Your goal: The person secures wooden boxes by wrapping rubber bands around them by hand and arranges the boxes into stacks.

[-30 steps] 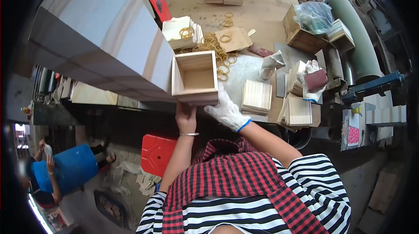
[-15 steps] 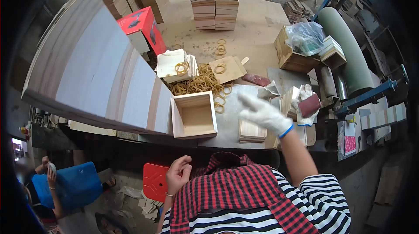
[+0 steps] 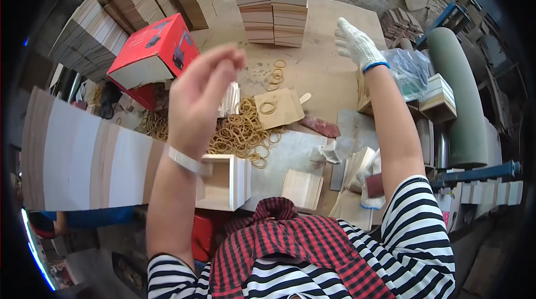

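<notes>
My left hand [image 3: 204,95], bare with a band at the wrist, is raised over the bench. Its fingers reach forward, slightly bent, with nothing seen in them. Below and beside it lie a heap of rubber bands [image 3: 237,131] and a pile of thin sheets [image 3: 231,101], partly covered by the hand. An open wooden box [image 3: 240,187] sits under my left wrist at the bench's near edge. Stretched far forward, my right hand [image 3: 354,45] wears a white glove, its fingers straight and holding nothing. Left of it stand stacked wooden boxes [image 3: 288,23], apart from the hand.
A long row of boxes [image 3: 84,154] runs along the left. Behind it is a red carton [image 3: 151,48]. To the right are a plastic bag [image 3: 405,73], a large green-grey roll [image 3: 455,98] and a spare glove [image 3: 371,182]. Wooden panels [image 3: 301,190] lie near my body.
My left hand has risen from beside my body to above the bench. My right hand has moved forward, away from the near panels. The view has shifted, and the box row appears lower left.
</notes>
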The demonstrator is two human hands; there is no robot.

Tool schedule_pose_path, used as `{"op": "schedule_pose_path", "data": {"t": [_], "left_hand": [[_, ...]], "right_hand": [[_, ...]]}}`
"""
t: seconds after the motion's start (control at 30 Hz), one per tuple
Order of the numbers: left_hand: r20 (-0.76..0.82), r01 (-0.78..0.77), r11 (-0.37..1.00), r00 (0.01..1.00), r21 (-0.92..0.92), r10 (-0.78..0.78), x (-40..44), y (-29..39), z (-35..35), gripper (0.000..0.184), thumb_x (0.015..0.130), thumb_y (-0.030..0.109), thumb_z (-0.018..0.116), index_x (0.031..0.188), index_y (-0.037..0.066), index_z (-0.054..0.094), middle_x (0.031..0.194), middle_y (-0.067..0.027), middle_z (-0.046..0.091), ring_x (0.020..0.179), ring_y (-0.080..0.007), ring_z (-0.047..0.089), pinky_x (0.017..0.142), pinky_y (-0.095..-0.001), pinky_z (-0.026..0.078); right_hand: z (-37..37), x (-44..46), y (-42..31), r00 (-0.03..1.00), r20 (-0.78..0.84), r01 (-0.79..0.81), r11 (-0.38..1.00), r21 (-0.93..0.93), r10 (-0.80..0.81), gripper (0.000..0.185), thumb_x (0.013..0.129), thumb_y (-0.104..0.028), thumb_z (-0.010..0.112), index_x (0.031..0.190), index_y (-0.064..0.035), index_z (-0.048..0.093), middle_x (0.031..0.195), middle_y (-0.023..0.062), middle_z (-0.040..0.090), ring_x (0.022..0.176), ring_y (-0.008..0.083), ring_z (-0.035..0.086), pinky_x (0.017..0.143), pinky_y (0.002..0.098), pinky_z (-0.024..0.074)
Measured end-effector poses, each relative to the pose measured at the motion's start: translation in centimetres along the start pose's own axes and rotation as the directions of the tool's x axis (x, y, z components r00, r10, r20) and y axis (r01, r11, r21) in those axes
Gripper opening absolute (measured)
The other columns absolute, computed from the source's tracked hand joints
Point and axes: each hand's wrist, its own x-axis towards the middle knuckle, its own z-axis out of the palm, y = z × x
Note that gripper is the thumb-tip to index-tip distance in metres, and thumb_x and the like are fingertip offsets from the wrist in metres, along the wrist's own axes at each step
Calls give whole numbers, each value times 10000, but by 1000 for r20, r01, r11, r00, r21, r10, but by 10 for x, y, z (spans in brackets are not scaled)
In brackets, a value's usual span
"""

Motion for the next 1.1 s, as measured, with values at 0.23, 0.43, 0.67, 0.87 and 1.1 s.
{"op": "schedule_pose_path", "data": {"t": [0.23, 0.43, 0.67, 0.87, 1.1], "left_hand": [[-133, 202, 966, 974, 163, -181, 162, -149, -30, 433, 889, 393, 522, 1142, 42, 552, 1060, -59, 604, 981, -156, 565, 785, -253, 426], [-352, 436, 871, 871, 229, -343, 211, -252, -79, 553, 837, 493, 550, 1075, -4, 584, 936, -25, 594, 861, -117, 528, 754, -240, 411], [-351, 522, 824, 831, 221, -432, 257, -321, -94, 792, 789, 668, 446, 1286, 52, 426, 1263, -120, 489, 1171, -253, 452, 944, -416, 317], [-270, 546, 812, 830, 207, -489, 295, -350, -89, 867, 794, 721, 330, 1380, 83, 290, 1387, -128, 356, 1277, -281, 334, 1024, -441, 213], [-285, 538, 842, 812, 31, -509, 333, -374, -67, 906, 778, 755, 272, 1404, 102, 223, 1427, -121, 285, 1310, -279, 272, 1049, -453, 165]], "right_hand": [[12, 62, 59, 986, -20, -167, 985, 43, 168, 752, 844, -577, 444, 1345, -28, 331, 1355, 200, 367, 1215, 343, 401, 960, 436, 371], [21, 109, 86, 951, -53, -300, 952, 65, 304, 773, 844, -600, 415, 1355, -30, 314, 1366, 196, 356, 1217, 353, 396, 971, 457, 360], [32, 172, 110, 962, -127, -242, 970, 8, 241, 780, 842, -623, 375, 1358, -41, 321, 1386, 173, 337, 1235, 346, 378, 966, 463, 360], [52, 225, 114, 948, -153, -268, 959, 93, 279, 782, 844, -641, 315, 1357, -51, 328, 1383, 155, 347, 1231, 320, 386, 956, 445, 374], [61, 259, 120, 973, -63, -195, 937, 289, 221, 791, 841, -666, 231, 1370, -85, 313, 1387, 131, 347, 1251, 293, 356, 988, 425, 332]]}}
